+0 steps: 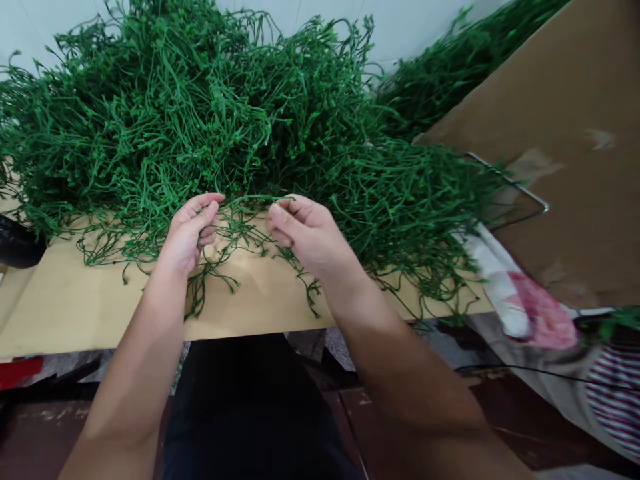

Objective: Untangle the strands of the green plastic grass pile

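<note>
A large heap of thin green plant stems (165,127), which look like plastic, with small budded tips, spreads over the tabletop. My left hand (193,233) is at the heap's front edge, thumb and index finger close together, other fingers curled round green strands that hang below it. A single stem (253,197) runs across the gap to my right hand (310,233), whose thumb and fingers pinch its end. Loose branching sprigs (243,230) lie between and under both hands. The left fingertips' exact grip is partly hidden.
A tan board tabletop (100,300) ends just ahead of my lap. A brown cardboard sheet (565,120) leans at right, with a bent metal wire (525,187) before it. A pink and white cloth (535,310) hangs there. At the left edge is a black object (17,243).
</note>
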Motion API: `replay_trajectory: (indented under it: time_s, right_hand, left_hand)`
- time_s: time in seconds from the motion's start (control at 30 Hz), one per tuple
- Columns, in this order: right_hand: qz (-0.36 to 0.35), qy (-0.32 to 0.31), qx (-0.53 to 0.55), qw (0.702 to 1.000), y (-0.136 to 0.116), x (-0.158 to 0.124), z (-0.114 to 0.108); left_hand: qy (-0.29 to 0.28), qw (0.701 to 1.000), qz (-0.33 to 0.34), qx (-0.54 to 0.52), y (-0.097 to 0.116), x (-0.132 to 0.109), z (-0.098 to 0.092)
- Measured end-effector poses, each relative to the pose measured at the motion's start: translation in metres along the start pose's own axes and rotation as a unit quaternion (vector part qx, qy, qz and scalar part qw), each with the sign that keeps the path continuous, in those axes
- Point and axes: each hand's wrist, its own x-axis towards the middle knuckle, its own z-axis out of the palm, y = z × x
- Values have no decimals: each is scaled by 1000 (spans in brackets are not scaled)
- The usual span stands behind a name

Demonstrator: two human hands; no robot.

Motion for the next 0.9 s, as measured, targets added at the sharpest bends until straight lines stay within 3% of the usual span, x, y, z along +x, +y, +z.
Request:
replay_trajectory:
  time_s: [0.2, 0.37, 0.47, 0.6, 0.8, 0.9]
  right_hand:
    - [40, -31, -126, 991, 17, -4, 10]
    - [-34, -97, -194, 976, 18, -3, 10]
    - [-75, -50, -201, 975, 15, 1, 10]
    - [-73, 20, -196, 978, 11, 3, 10]
    - [-65, -65, -214, 973, 9, -3, 7]
    - [-86, -73, -202, 973, 8, -7, 4]
  left_hand:
    - [24, 1000, 19, 0, 1, 1, 2]
    - [51, 998, 21, 15, 3, 1, 3]
    - [49, 998, 23, 19, 3, 0, 3]
    - [42, 998, 15, 39, 1, -1, 3]
    - [36, 998, -8, 57, -2, 1, 1]
    - [31, 997, -20, 66, -3, 2, 1]
